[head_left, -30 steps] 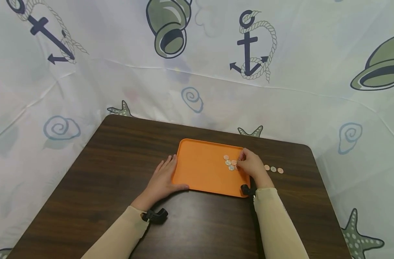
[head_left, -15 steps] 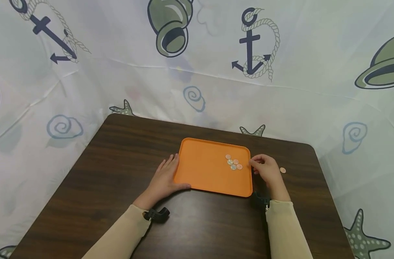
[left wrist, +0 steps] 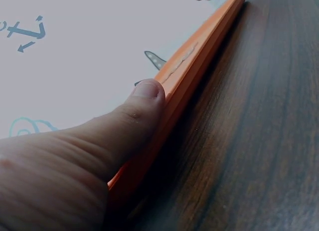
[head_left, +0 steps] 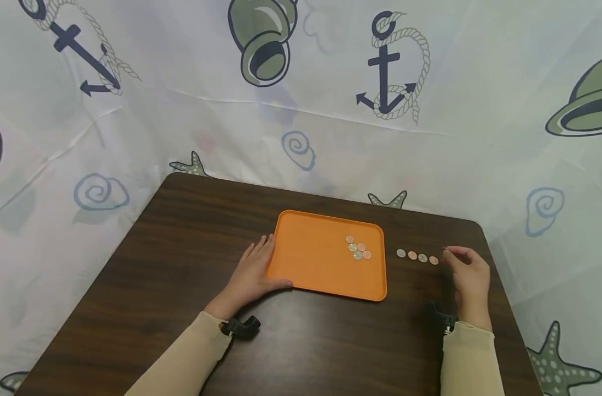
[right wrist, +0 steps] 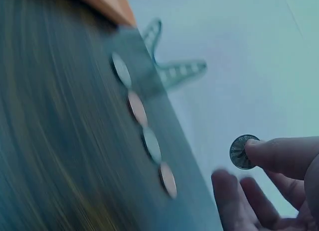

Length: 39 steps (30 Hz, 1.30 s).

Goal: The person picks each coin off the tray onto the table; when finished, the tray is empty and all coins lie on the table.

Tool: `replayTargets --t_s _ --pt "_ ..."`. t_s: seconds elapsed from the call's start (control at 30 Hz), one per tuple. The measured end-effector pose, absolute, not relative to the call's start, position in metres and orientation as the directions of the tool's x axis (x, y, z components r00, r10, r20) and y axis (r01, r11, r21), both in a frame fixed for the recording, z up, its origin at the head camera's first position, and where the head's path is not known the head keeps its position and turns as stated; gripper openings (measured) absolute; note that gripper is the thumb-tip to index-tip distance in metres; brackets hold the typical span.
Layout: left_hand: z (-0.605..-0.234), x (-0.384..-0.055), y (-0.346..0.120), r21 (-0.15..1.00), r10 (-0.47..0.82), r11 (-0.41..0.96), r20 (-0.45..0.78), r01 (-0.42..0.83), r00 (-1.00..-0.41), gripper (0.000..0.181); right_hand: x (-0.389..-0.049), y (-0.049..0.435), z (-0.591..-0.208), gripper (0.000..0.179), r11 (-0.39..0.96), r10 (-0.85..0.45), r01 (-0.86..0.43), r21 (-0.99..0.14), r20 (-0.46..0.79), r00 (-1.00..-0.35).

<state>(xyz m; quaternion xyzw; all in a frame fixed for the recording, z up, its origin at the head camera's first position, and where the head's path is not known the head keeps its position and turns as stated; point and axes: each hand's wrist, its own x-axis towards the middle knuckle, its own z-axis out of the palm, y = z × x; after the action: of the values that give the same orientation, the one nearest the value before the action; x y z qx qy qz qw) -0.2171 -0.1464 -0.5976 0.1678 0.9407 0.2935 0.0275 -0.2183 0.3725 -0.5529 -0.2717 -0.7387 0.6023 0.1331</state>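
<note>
My left hand (head_left: 251, 272) lies along the left edge of an orange tray (head_left: 306, 247), fingers straight. Its thumb (left wrist: 134, 111) presses on the tray's rim in the left wrist view. Several coins (head_left: 357, 255), silver and copper coloured, lie flat near the tray's right side. On the dark table right of the tray runs a row of several coins (head_left: 412, 255), alternating silver and copper. My right hand (head_left: 471, 280) is past the right end of this row, above the table. Between thumb and fingertip it pinches a silver coin (right wrist: 243, 152), raised clear of the surface.
The brown wood-grain table (head_left: 330, 352) reaches from the forearms to the back curtain (head_left: 330, 110), which is printed with anchors, shells and starfish. A dark band with a small camera (head_left: 241, 328) sits on the left wrist.
My right hand has moved rightward from over the tray, past the tray's right edge, to beyond the row, uncovering its coins. The left hand has stayed at the tray.
</note>
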Motion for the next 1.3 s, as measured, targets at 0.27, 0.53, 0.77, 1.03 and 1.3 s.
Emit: replayTargets --t_s 0.27,0.53,0.77,1.03,1.3 --pt "-0.597 -0.217 -0.145 0.557 0.323 0.776 0.054 0.297 -0.945 0.136 -0.211 0.414 -0.567 0.016 -0.245 0.578 0.193 -0.950 -0.303 -0.758" --pt "-0.597 -0.218 -0.144 0.566 0.321 0.771 0.049 0.291 -0.946 0.137 -0.205 0.431 -0.576 0.016 -0.249 0.461 0.190 -0.950 -0.289 -0.839" --pt "-0.600 -0.220 -0.143 0.557 0.329 0.777 0.038 0.294 -0.943 0.138 -0.206 0.431 -0.580 0.014 -0.149 0.477 0.225 -0.963 -0.270 -0.836" --pt "-0.598 -0.220 -0.145 0.543 0.322 0.785 0.054 0.298 -0.945 0.137 -0.219 0.415 -0.577 0.017 0.135 0.549 0.372 -0.918 -0.244 -0.800" --pt "-0.599 -0.219 -0.143 0.553 0.318 0.782 0.043 0.288 -0.947 0.138 -0.214 0.414 -0.579 0.040 0.253 0.526 0.391 -0.885 -0.214 -0.823"
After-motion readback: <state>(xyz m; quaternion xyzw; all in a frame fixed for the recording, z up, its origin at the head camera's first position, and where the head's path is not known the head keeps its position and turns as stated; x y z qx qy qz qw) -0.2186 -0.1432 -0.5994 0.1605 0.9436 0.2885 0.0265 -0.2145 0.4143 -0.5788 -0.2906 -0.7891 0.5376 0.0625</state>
